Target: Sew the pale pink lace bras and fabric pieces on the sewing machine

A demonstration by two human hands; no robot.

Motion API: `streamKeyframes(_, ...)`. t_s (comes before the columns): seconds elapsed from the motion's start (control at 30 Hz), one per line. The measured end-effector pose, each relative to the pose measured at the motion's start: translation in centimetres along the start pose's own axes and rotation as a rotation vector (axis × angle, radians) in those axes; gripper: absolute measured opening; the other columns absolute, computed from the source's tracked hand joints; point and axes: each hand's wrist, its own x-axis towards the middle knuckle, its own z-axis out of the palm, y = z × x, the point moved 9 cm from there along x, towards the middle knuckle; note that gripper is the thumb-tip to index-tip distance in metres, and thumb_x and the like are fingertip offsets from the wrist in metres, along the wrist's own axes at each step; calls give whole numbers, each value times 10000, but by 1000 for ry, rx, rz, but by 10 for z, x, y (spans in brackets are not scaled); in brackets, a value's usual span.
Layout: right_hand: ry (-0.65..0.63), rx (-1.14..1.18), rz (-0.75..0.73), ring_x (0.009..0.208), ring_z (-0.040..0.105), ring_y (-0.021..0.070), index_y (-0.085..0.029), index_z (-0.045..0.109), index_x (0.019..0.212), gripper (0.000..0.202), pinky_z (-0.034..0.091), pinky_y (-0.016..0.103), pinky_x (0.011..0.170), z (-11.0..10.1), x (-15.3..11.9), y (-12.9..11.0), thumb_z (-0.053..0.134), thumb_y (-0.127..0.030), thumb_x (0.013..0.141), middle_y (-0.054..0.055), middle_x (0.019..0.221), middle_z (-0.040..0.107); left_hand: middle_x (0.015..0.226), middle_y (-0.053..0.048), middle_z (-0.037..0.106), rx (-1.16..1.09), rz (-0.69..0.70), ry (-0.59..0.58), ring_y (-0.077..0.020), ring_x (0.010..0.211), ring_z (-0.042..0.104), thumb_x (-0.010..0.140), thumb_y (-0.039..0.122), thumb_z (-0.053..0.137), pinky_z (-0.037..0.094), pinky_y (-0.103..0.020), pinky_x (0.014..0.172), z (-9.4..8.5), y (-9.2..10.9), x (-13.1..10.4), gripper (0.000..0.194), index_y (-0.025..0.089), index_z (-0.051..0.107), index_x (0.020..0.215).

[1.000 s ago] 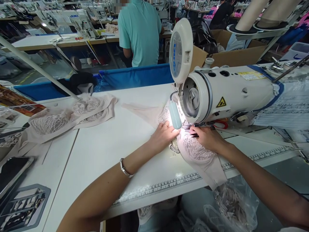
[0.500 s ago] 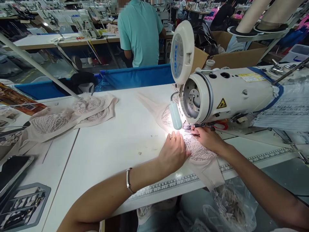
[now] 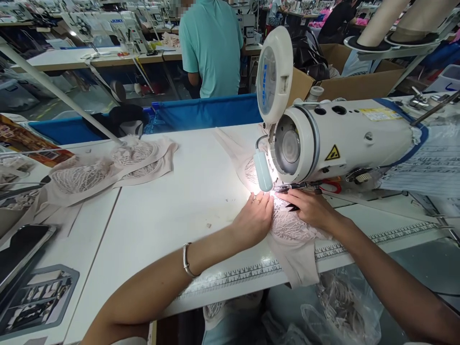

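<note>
A pale pink lace bra piece lies under the head of a white sewing machine, and its lower end hangs over the table's front edge. On the left side of the lace, by the lit needle area, my left hand rests with its fingers together, pressing the fabric. My right hand lies on the lace to the right, fingers stretched forward near the presser foot. Small dark pointed blades stick out from under its fingers; the rest of that tool is hidden.
More lace pieces lie at the left by a slanted pole. A phone and a grey tray sit at the lower left. Red-handled scissors lie beneath the machine arm. A person in a green shirt sits beyond.
The machine's round inner part has turned. My right hand has flattened forward over the fabric, and the blades now point out beneath it. The fabric's hanging end has shifted left.
</note>
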Motion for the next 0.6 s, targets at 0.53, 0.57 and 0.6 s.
streamKeyframes(0.53,50,52,10,853,631,203,-237,643,1295,598,500,273,673,4,2,-7,464,-54,755,64,1039,700,1094,-76,694,-138,35,-85,-216,1035,604,1005,58,360,449,-403,973,-24,-43,17,299,168,636,1037)
streamKeyframes(0.57,55,63,15,852,631,204,-234,643,1293,599,504,274,677,5,2,-7,461,-49,754,66,1029,697,1091,-99,693,-94,27,-62,-228,1025,604,993,37,344,452,-413,955,-24,-37,17,316,151,637,1021)
streamKeyframes(0.6,57,76,18,850,633,205,-233,643,1292,600,509,275,683,6,2,-7,460,-45,753,66,1015,693,1110,-126,686,-69,23,-34,-238,1030,603,985,20,323,459,-416,934,-24,-30,15,333,132,633,1033)
